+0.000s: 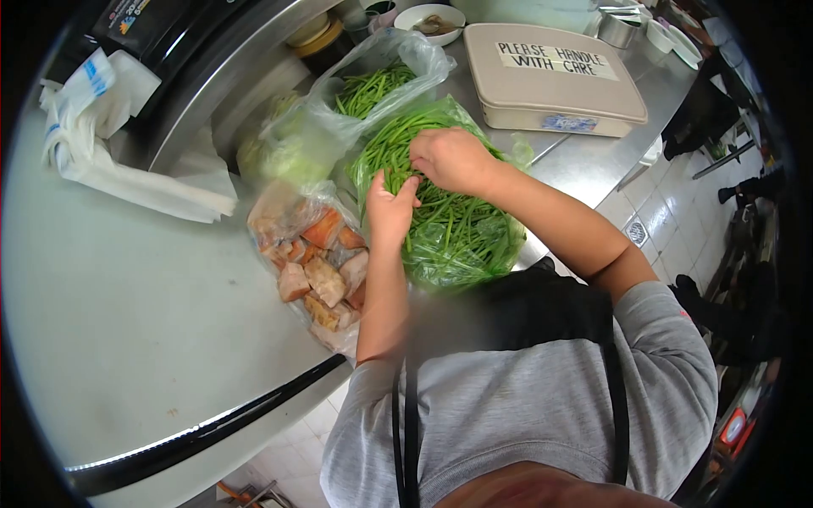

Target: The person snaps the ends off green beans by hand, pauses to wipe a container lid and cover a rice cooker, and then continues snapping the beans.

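Long green stems, like green beans [457, 224], fill a large open plastic bag on the steel counter in front of me. Over the upper part of this heap my right hand [449, 159] is closed, fingertips pinched together around green stems. My left hand [391, 210] is at the heap's left side, thumb and fingers closed on green stems, just below and left of the right hand. A clear bag of orange and pale chunks [323, 279] lies left of my left forearm. Behind it, a second plastic bag holds more green stems [373, 90].
A lidded beige box [555, 76] labelled "PLEASE HANDLE WITH CARE" stands at the back right. A white bowl [430, 24] and jars are behind the bags. White plastic bags [127, 169] lie at the left on the pale surface [152, 313]. A steel pot [618, 32] is farther right.
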### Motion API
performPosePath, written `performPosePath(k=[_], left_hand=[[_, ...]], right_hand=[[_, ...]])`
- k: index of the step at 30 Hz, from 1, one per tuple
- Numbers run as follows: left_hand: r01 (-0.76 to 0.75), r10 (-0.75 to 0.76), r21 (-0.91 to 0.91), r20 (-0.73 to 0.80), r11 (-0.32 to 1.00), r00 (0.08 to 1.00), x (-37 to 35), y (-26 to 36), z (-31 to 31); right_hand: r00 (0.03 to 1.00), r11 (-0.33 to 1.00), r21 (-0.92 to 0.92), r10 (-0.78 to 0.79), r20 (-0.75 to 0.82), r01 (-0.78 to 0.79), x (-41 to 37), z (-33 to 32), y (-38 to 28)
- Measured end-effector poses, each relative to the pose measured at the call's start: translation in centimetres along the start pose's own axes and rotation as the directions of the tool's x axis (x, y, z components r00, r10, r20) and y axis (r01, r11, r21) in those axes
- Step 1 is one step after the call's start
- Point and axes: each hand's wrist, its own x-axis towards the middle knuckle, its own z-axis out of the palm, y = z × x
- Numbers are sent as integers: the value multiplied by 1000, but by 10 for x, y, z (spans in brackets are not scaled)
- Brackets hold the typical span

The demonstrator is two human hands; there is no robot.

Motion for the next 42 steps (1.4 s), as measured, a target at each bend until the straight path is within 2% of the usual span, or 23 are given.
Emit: performPosePath(k=[1,2,3,4,7,9,10,11,12,14,17,18,20,23,25,26,27,30,34,35,37,40,42], left_hand=[[9,-9,-31,3,999,1000,0,2,3],[12,-10,-57,21,998,1000,1,5,3],[14,-11,-82,37,997,999,1,7,3],[17,-12,-108,51,994,999,2,8,2],[-19,20,-230,2,973,1000,1,10,-2],[-58,42,-358,-52,932,998,1,14,-9],[-80,51,-422,-80,903,995,2,18,-11],[-81,42,-466,-93,881,995,1,23,-12],[-87,48,-477,-94,874,994,0,26,-12],[-100,59,-501,-97,859,994,-1,28,-13],[-142,94,-552,-115,822,989,1,21,-15],[-132,75,-547,-125,827,989,0,19,-16],[-114,39,-542,-148,833,988,-1,17,-17],[-105,18,-425,-204,899,979,-1,14,-23],[-89,19,-305,-226,948,974,0,13,-26],[-79,19,-244,-237,967,971,0,13,-27],[-87,34,-218,-234,972,972,2,8,-30],[-121,74,-172,-259,978,963,9,-4,-35],[-168,101,-191,-317,967,943,9,-1,-32],[-176,108,-194,-318,965,942,9,1,-33],[-169,67,-407,-255,898,965,9,-4,-40],[-132,-14,-554,-251,822,968,7,-3,-46],[-106,-61,-593,-255,798,965,8,-1,-47]], right_hand=[[1000,999,41,0,-4,0,0,-2,-2],[996,934,344,85,41,-94,-1,0,0],[983,771,610,149,110,-185,-1,5,2],[963,526,809,184,195,-264,-2,9,4],[948,326,905,252,195,-273,1,-4,-8],[939,748,570,245,240,-341,0,-4,0],[932,884,329,251,262,-331,-2,-4,5],[948,926,276,188,258,-259,-10,7,10],[953,919,336,110,282,-206,-16,13,13],[955,917,352,88,282,-189,-20,25,16],[981,882,436,193,10,-178,-16,31,21],[947,787,546,318,40,-287,-12,30,23],[849,510,799,528,1,-318,-5,36,38],[849,578,741,528,-20,-342,0,31,55],[905,830,361,406,131,-425,-2,28,49],[904,906,140,365,224,-400,-4,27,44],[895,929,33,344,283,-368,-5,30,38],[979,982,-90,175,105,-166,-4,54,33],[999,929,-368,-26,47,41,-1,82,38],[995,919,-393,6,98,34,-1,83,36],[978,895,-445,67,199,30,-1,83,31],[982,906,-410,-26,186,102,-14,80,37],[990,952,-304,13,137,29,-17,74,43]])
